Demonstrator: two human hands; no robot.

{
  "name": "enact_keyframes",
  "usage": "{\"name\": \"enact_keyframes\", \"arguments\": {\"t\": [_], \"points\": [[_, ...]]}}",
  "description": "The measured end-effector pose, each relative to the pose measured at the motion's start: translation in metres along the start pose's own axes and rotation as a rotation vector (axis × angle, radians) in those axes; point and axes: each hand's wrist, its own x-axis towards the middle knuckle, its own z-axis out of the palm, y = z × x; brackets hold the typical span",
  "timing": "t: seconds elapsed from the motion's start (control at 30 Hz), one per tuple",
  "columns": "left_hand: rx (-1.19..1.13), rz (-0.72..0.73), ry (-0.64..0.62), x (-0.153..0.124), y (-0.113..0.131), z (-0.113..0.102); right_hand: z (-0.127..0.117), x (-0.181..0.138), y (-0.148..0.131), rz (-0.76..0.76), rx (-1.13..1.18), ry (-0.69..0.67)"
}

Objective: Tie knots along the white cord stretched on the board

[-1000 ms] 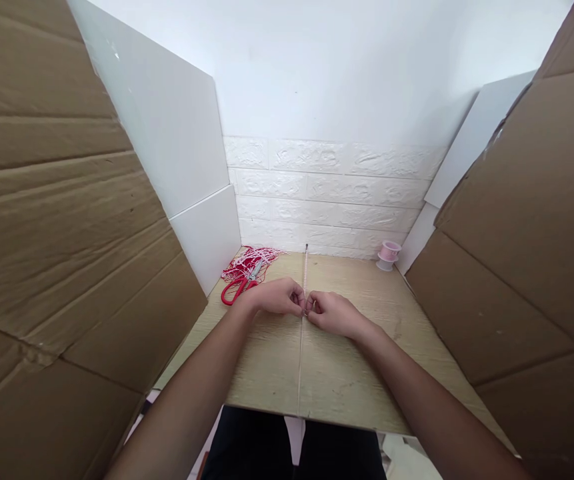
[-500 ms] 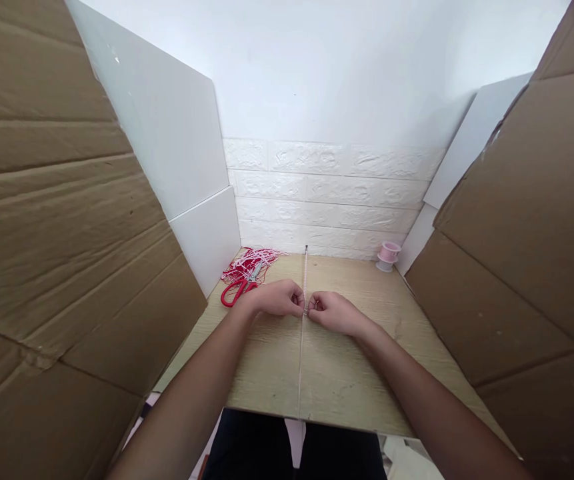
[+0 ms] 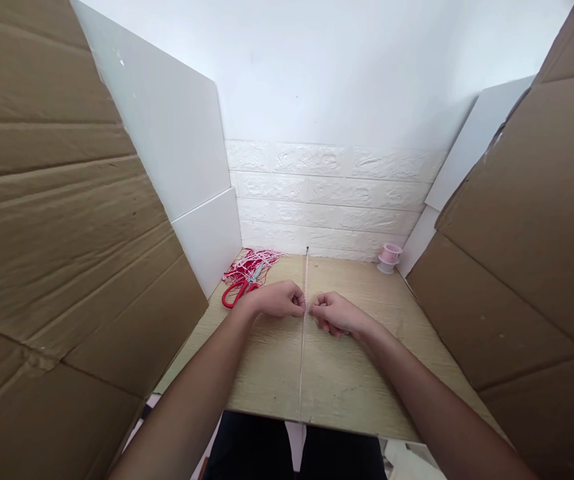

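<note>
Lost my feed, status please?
Left hand and right hand pinching the taut cord mid-table. Scissors and spool lie clear.

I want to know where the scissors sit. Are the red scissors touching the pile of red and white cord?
Touching. The head view shows the red scissors with their blades lying on the pile of red and white cord, handles on the table.
</note>
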Motion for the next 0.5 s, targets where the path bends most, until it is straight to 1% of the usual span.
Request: {"name": "enact_keyframes", "arguments": {"t": [0.07, 0.17, 0.37, 0.5], "points": [[-0.001, 0.000, -0.002, -0.0005, 0.0008, -0.0007, -0.0002, 0.0013, 0.0013, 0.026, 0.010, 0.017], [-0.015, -0.002, -0.004, -0.0020, 0.0043, -0.0029, -0.0011, 0.0042, 0.0047, 0.022, 0.017, 0.025], [-0.069, -0.020, -0.063, -0.0040, 0.0091, -0.0063, -0.0031, 0.0081, 0.0072, 0.021, 0.034, 0.019], [-0.051, -0.013, -0.046, -0.0023, 0.0070, -0.0052, -0.0036, 0.0094, 0.0067, 0.026, 0.043, 0.018]]}}
